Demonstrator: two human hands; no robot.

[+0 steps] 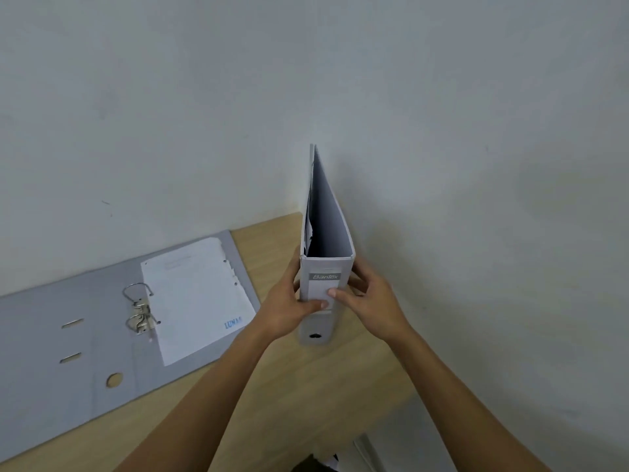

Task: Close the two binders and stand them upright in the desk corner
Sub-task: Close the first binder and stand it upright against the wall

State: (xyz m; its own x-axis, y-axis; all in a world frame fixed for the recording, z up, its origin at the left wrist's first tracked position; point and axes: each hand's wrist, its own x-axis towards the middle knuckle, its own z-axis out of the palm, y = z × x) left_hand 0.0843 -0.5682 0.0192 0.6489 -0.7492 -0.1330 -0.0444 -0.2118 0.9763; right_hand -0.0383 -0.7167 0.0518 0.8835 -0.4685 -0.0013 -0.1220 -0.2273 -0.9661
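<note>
Binder one, the white binder [325,287], stands closed at the table [306,386] corner, both hands' grip clamped on its spine: left hand [289,310], right hand [372,304]. At nine o'clock, the grey binder [85,335] lies open.

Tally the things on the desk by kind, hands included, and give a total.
Binders: 2, one upright, one open flat
Paper sheets: 1
Hands: 2, left, right
Total: 5
</note>
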